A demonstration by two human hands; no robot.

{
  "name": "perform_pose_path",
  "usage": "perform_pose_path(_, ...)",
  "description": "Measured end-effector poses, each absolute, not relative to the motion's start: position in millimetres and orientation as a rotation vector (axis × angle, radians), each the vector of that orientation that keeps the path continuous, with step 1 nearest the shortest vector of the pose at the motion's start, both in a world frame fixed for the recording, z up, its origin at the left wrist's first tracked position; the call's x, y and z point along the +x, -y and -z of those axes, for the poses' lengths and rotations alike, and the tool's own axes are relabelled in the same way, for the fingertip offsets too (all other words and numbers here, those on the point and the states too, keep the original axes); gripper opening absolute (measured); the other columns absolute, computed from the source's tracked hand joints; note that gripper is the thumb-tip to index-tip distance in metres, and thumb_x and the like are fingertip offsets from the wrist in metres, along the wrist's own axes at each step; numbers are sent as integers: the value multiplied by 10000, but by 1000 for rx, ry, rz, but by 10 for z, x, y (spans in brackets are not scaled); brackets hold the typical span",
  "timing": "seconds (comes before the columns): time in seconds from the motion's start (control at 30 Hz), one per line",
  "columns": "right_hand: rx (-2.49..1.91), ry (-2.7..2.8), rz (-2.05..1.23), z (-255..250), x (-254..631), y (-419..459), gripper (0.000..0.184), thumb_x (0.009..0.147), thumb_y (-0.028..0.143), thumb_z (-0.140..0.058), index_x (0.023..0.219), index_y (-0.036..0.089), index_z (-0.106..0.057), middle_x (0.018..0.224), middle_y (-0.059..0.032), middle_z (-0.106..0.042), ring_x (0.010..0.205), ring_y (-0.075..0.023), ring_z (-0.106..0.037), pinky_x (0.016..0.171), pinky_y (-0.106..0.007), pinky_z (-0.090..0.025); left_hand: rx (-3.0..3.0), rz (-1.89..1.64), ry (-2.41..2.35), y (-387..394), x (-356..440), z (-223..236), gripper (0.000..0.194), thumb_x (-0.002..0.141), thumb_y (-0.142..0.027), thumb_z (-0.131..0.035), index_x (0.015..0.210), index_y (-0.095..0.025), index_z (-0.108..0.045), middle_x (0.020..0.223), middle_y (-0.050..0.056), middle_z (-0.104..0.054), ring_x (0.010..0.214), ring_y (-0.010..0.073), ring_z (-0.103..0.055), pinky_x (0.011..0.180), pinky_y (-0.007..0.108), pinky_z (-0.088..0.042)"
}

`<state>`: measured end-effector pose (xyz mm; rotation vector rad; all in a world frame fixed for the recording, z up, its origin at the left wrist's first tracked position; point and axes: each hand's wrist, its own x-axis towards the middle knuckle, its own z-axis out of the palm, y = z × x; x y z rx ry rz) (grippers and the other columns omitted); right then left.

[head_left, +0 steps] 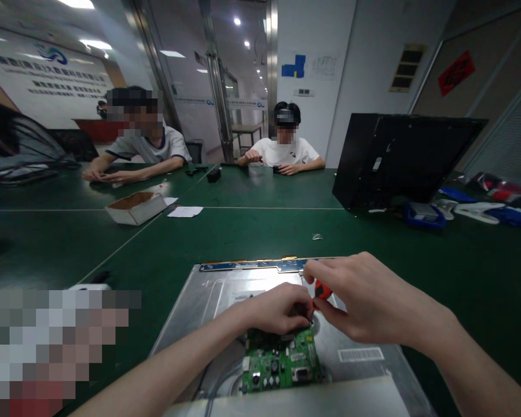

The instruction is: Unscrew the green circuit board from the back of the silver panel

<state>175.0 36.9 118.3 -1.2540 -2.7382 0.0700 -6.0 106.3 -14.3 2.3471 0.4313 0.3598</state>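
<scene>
A green circuit board (282, 362) lies on a flat silver metal panel (212, 298). Along the panel's far edge runs a narrow blue circuit strip (243, 266). My right hand (351, 295) pinches the red and black handle of a screwdriver (322, 291), just beyond the board's far right corner. The tool's tip is hidden behind my fingers. My left hand (284, 307) rests over the board's far edge, fingers curled down beside the screwdriver. What those fingers hold, if anything, is out of sight. A barcode label (360, 354) sits on the panel to the right.
On the green table (260, 226) stand an open box (136, 208), papers (185, 212) and, at the right, a black monitor housing (391, 162). Near it lie a blue tray (424, 214) and gloves (481, 211). Two people (156, 145) (286, 147) sit across the table.
</scene>
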Motion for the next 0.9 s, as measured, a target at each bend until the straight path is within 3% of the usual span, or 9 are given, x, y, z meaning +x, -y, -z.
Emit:
perform_pose_path(0.2,-1262,2722,22,-1147,1767,-380,62,893,280,-542,873,227,-515,753,26,-614,584,-139,-488,501,-269,-195,2347,-335,-425,-1060,-61,124,118,749,-55,-651,790,-162,-624,788,2,-623,707,161,-583,632,228,-444)
perform_pose_path(0.37,-1261,2729,-13,-1151,1757,-383,78,836,194,-549,895,217,-503,796,17,-624,586,-139,-494,493,-274,-197,2323,-365,-414,-1069,-75,144,124,755,-54,-658,826,-153,-633,820,16,-639,732,169,-592,660,238,-457)
perform_pose_path(0.6,-1251,2732,53,-1116,1777,-388,59,897,278,-543,871,231,-517,745,26,-616,588,-144,-502,503,-272,-196,2348,-342,-403,-1077,-69,145,136,750,-41,-646,815,-160,-626,801,7,-630,715,165,-588,649,237,-454)
perform_pose_path(0.77,-1237,2731,-26,-1152,1772,-376,77,836,197,-563,887,222,-510,805,19,-629,608,-141,-507,500,-272,-208,2328,-341,-422,-1085,-65,166,128,746,-63,-656,827,-158,-629,803,10,-631,723,168,-591,647,232,-460)
perform_pose_path(0.9,-1240,2726,-2,-1164,1766,-370,93,849,254,-593,878,228,-508,766,27,-626,595,-145,-508,493,-275,-192,2345,-334,-427,-1090,-67,174,97,756,-82,-654,809,-157,-622,766,0,-613,686,156,-573,606,219,-438)
